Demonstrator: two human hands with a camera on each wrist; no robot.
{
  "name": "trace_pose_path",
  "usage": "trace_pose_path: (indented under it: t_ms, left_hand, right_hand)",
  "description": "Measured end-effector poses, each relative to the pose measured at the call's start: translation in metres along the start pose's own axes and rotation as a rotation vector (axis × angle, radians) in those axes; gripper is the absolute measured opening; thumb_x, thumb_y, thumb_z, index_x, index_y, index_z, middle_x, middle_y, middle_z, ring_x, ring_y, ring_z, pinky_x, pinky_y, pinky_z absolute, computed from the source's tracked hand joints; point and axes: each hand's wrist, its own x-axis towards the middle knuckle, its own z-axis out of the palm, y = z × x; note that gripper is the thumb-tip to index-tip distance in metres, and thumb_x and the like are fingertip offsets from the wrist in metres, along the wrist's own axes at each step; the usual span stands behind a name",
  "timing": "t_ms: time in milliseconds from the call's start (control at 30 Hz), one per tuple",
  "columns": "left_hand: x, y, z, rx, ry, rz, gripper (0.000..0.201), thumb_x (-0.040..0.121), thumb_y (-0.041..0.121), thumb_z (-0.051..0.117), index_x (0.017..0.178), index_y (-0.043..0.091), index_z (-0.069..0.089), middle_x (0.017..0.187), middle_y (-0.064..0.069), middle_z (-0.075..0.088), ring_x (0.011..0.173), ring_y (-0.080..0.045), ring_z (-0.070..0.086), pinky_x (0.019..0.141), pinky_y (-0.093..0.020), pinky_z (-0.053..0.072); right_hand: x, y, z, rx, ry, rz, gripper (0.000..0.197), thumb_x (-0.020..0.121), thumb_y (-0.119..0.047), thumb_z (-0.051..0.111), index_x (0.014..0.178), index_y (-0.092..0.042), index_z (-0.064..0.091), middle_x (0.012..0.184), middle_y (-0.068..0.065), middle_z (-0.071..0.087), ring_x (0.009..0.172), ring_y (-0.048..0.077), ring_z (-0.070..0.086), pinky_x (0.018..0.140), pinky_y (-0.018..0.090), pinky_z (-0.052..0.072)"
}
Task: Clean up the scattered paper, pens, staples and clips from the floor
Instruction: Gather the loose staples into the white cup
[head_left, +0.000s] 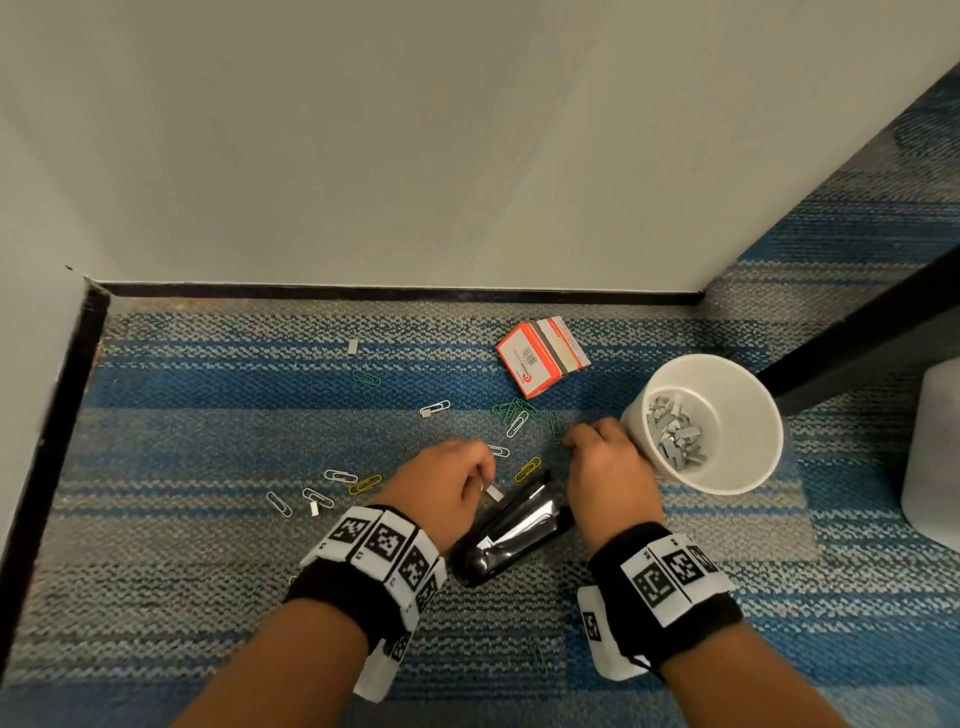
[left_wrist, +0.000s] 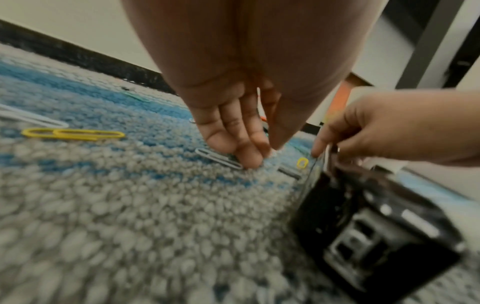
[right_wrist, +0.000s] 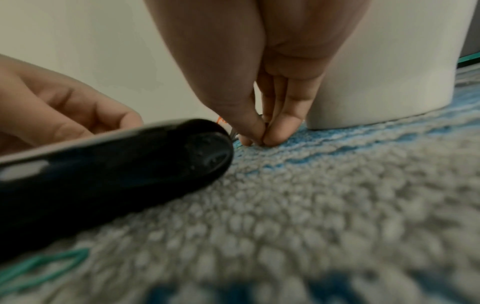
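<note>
Paper clips and short staple strips lie scattered on the striped carpet. My left hand is down at the carpet, thumb and fingertips pinching a silver staple strip beside a white clip. My right hand pinches a small metal piece, a staple strip by its look, next to a green clip. A white cup holding several staple strips stands just right of that hand. The black stapler lies between my wrists.
A red and white staple box lies behind the hands. Yellow clips and white clips lie to the left. The wall's black skirting bounds the back and left. A dark furniture leg and a white object stand at right.
</note>
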Motion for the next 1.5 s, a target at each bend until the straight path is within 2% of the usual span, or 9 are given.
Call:
trace_pose_path:
  t_ms: [233,467,600,667,767,867,1000,1167,1500]
  left_hand:
    - [0.010,0.005,0.007,0.247,-0.131,-0.007,0.023,0.087,0.023,0.058,0.109,0.024,0.059,0.107,0.001,0.051,0.098,-0.022,0.058,0.085,-0.036,0.048]
    - [-0.014,-0.009,0.007,-0.161,0.252,-0.059,0.025,0.076,0.010,0.064,0.071,0.028,0.048,0.066,0.011,0.053,0.059,0.000,0.050,0.060,-0.012,0.039]
    - [-0.038,-0.039,0.000,-0.619,0.442,-0.272,0.041,0.075,-0.009,0.051,0.067,0.031,0.043,0.065,0.004,0.062,0.061,-0.015,0.054,0.060,-0.025,0.044]
    - [-0.050,-0.052,-0.010,-0.742,0.550,-0.382,0.025,0.069,0.005,0.052,0.067,0.029,0.044,0.062,-0.001,0.053,0.058,-0.021,0.045,0.058,-0.032,0.037]
    - [-0.064,-0.070,-0.021,-0.529,0.581,-0.488,0.024,0.075,0.010,0.060,0.068,0.026,0.043,0.060,-0.002,0.043,0.054,-0.020,0.038,0.058,-0.034,0.032]
    - [-0.072,-0.076,-0.027,-0.097,0.481,-0.456,0.023,0.077,0.020,0.070,0.085,0.023,0.049,0.065,0.005,0.046,0.060,-0.013,0.045,0.056,-0.029,0.032]
    - [-0.073,-0.086,-0.026,-0.001,0.370,-0.404,0.017,0.077,0.024,0.072,0.090,0.017,0.063,0.069,0.014,0.039,0.073,-0.019,0.048,0.065,-0.025,0.030]
    - [-0.072,-0.096,-0.023,-0.052,0.462,-0.383,0.012,0.072,0.015,0.076,0.080,0.011,0.068,0.066,0.016,0.038,0.066,-0.016,0.047,0.063,-0.023,0.030]
    - [-0.084,-0.109,-0.026,-0.052,0.451,-0.377,0.014,0.069,0.016,0.079,0.075,0.013,0.067,0.069,0.013,0.041,0.063,0.002,0.041,0.057,-0.015,0.028]
  right_hand:
    - [-0.005,0.015,0.013,0.126,0.104,-0.143,0.026,0.071,0.008,0.063,0.091,-0.008,0.068,0.088,0.015,0.060,0.066,0.036,0.062,0.052,0.043,0.054]
    - [-0.008,0.005,0.002,0.440,0.204,-0.231,0.023,0.084,0.003,0.059,0.094,-0.015,0.071,0.091,0.004,0.061,0.078,0.018,0.061,0.074,0.026,0.050]
    - [0.006,-0.024,-0.022,1.019,-0.071,0.003,0.024,0.092,-0.002,0.054,0.094,-0.019,0.070,0.092,-0.002,0.064,0.078,0.011,0.059,0.068,0.019,0.053]
    - [0.015,-0.042,-0.030,1.259,-0.215,0.091,0.025,0.093,-0.001,0.052,0.093,-0.018,0.070,0.088,-0.001,0.064,0.080,0.009,0.058,0.070,0.023,0.056]
    - [0.029,-0.069,-0.036,1.543,-0.410,0.168,0.028,0.095,0.003,0.042,0.093,-0.010,0.067,0.074,0.000,0.064,0.081,0.012,0.064,0.075,0.024,0.058]
    - [0.041,-0.094,-0.027,1.654,-0.539,0.319,0.031,0.091,-0.001,0.034,0.085,-0.006,0.064,0.064,0.000,0.052,0.062,0.013,0.055,0.054,0.021,0.051]
    - [0.057,-0.113,0.000,1.298,-0.505,0.249,0.025,0.092,-0.018,0.047,0.076,-0.009,0.064,0.061,-0.002,0.038,0.052,0.011,0.035,0.047,0.024,0.027]
    - [0.064,-0.112,0.020,0.286,-0.379,-0.132,0.019,0.080,-0.027,0.071,0.091,-0.016,0.061,0.089,0.005,0.065,0.086,0.022,0.059,0.073,0.027,0.041]
    - [0.066,-0.114,0.019,0.158,-0.368,-0.151,0.017,0.084,-0.022,0.066,0.095,-0.011,0.058,0.101,0.015,0.064,0.097,0.032,0.059,0.078,0.033,0.042]
